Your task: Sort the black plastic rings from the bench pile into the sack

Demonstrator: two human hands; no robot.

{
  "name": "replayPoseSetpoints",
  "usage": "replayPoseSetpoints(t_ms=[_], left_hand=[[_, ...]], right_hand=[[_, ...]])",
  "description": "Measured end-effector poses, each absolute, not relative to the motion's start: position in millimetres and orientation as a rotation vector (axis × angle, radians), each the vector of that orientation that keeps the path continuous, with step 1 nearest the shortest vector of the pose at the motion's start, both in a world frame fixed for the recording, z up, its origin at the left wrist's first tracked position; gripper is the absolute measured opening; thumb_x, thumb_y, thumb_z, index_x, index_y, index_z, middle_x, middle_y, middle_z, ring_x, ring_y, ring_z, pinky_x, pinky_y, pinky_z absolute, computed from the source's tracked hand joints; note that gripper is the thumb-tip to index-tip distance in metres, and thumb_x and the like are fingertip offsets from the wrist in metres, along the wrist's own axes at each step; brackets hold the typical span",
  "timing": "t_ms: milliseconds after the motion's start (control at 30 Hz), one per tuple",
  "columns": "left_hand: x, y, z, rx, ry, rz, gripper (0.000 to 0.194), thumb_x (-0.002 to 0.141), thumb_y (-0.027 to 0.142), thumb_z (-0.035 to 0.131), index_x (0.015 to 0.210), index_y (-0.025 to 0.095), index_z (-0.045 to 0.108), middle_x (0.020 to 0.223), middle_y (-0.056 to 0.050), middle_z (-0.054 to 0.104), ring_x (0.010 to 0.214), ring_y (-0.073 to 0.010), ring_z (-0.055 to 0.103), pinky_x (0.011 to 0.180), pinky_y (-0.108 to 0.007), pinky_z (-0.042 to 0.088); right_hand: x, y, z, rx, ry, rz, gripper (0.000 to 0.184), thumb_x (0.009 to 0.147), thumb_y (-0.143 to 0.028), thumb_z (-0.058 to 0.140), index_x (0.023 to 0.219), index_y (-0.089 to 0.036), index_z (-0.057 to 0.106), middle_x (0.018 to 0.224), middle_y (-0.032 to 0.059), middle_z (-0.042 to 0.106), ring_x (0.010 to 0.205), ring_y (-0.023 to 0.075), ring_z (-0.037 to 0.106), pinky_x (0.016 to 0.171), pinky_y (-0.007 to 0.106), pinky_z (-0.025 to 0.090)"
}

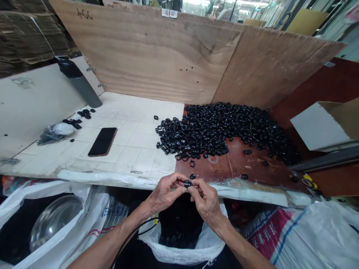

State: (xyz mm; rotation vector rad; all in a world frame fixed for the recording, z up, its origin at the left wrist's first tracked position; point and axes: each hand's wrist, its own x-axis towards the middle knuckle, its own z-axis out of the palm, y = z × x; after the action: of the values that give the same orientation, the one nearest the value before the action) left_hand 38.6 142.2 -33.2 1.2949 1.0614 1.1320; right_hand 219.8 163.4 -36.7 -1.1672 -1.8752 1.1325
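Note:
Between the fingertips of both hands is a small black ring-shaped part [187, 183], held over the table's front edge. My left hand [167, 191] pinches it from the left, while my right hand [205, 198] pinches it from the right. Just behind the fingers, another black ring [192, 176] lies near the edge. A large pile of similar black rings [218, 123] spreads over the back right of the table. Below my hands hangs an open white sack [174, 256] with dark parts inside, partly hidden by my hands and wrists.
A phone [103, 142] lies on the white tabletop [134, 149]. Behind it at left are a grey bottle [84, 87] and a plastic bag [54, 132] beside small black pieces. Wooden boards [157, 56] wall the back. A cardboard box [322, 125] stands at right. Sacks flank me.

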Motion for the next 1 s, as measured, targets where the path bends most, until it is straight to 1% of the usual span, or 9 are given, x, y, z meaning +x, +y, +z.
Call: replayPoseSetpoints(t_ms=[67, 167, 233, 400, 533, 600, 700, 833, 1000], left_hand=[[35.6, 135.8, -37.5, 1.310, 1.069, 1.102, 0.019, 0.086, 0.021, 0.063, 0.103, 0.013, 0.062, 0.093, -0.007, 0.068, 0.084, -0.0170, 0.067, 0.079, -0.029, 0.053], [34.0, 129.6, -46.7, 1.216, 1.033, 1.048, 0.021, 0.087, 0.024, 0.064, 0.104, 0.013, 0.060, 0.092, -0.007, 0.068, 0.083, -0.0166, 0.066, 0.078, -0.029, 0.053], [35.7, 127.2, -53.7, 1.160, 1.009, 1.028, 0.022, 0.088, 0.025, 0.064, 0.106, 0.013, 0.059, 0.091, -0.007, 0.068, 0.082, -0.0165, 0.066, 0.076, -0.028, 0.053], [40.8, 120.9, -65.3, 1.507, 1.117, 1.090, 0.017, 0.091, 0.018, 0.055, 0.108, 0.016, 0.059, 0.100, -0.008, 0.066, 0.091, -0.0187, 0.066, 0.083, -0.032, 0.054], [33.1, 112.8, -61.1, 1.911, 1.070, 1.098, 0.025, 0.092, 0.010, 0.047, 0.114, 0.017, 0.056, 0.103, -0.010, 0.064, 0.099, -0.0205, 0.062, 0.087, -0.034, 0.052], [26.6, 115.0, -58.8, 1.976, 1.011, 0.968, 0.024, 0.091, 0.011, 0.050, 0.113, 0.018, 0.057, 0.100, -0.008, 0.064, 0.092, -0.0186, 0.063, 0.081, -0.031, 0.053], [23.8, 136.1, -63.9, 2.007, 1.087, 0.875, 0.020, 0.088, 0.015, 0.057, 0.107, 0.020, 0.060, 0.095, -0.004, 0.063, 0.082, -0.0163, 0.062, 0.075, -0.028, 0.054], [40.8, 186.0, -80.0, 2.056, 1.411, 1.063, 0.032, 0.090, 0.007, 0.045, 0.115, 0.021, 0.059, 0.106, -0.007, 0.061, 0.097, -0.0188, 0.062, 0.085, -0.032, 0.054], [59.4, 222.8, -85.0, 2.205, 1.563, 0.895, 0.033, 0.089, 0.007, 0.045, 0.116, 0.020, 0.058, 0.116, -0.008, 0.057, 0.096, -0.0186, 0.062, 0.081, -0.031, 0.055]], right_hand=[[219.2, 155.3, -43.7, -1.233, -1.825, 1.201, 0.021, 0.097, -0.034, 0.049, 0.089, -0.019, 0.061, 0.061, -0.0018, 0.059, 0.050, 0.0125, 0.056, 0.051, 0.023, 0.045], [218.8, 149.0, -49.4, -1.108, -1.866, 1.004, 0.016, 0.094, -0.031, 0.052, 0.095, -0.019, 0.063, 0.080, 0.0048, 0.065, 0.073, 0.0176, 0.062, 0.070, 0.029, 0.050], [217.5, 147.0, -49.6, -1.079, -1.862, 0.967, 0.014, 0.093, -0.029, 0.053, 0.090, -0.019, 0.064, 0.084, 0.0064, 0.065, 0.078, 0.0194, 0.062, 0.075, 0.032, 0.050], [209.0, 138.1, -56.5, -1.343, -1.363, 1.520, 0.019, 0.089, -0.037, 0.060, 0.084, -0.019, 0.058, 0.054, -0.0041, 0.053, 0.047, 0.0121, 0.050, 0.050, 0.024, 0.043], [215.3, 130.2, -69.1, -1.306, -1.224, 1.767, 0.027, 0.092, -0.042, 0.054, 0.077, -0.019, 0.058, 0.058, -0.0015, 0.056, 0.047, 0.0118, 0.050, 0.048, 0.025, 0.046], [224.2, 135.3, -69.2, -1.325, -1.458, 1.616, 0.026, 0.092, -0.039, 0.053, 0.079, -0.019, 0.062, 0.065, 0.0020, 0.060, 0.052, 0.0148, 0.055, 0.052, 0.028, 0.050], [234.2, 160.8, -60.6, -1.240, -1.891, 1.019, 0.015, 0.091, -0.024, 0.054, 0.095, -0.020, 0.067, 0.090, 0.0090, 0.066, 0.079, 0.0224, 0.066, 0.073, 0.035, 0.057], [233.4, 205.8, -57.7, -0.907, -2.276, 0.539, 0.045, 0.086, -0.003, 0.042, 0.125, -0.020, 0.058, 0.123, 0.0147, 0.060, 0.113, 0.0255, 0.060, 0.097, 0.041, 0.052], [234.4, 225.7, -74.1, -0.858, -2.396, 0.486, 0.031, 0.091, -0.005, 0.043, 0.113, -0.018, 0.059, 0.102, 0.0120, 0.064, 0.096, 0.0241, 0.063, 0.087, 0.040, 0.056]])
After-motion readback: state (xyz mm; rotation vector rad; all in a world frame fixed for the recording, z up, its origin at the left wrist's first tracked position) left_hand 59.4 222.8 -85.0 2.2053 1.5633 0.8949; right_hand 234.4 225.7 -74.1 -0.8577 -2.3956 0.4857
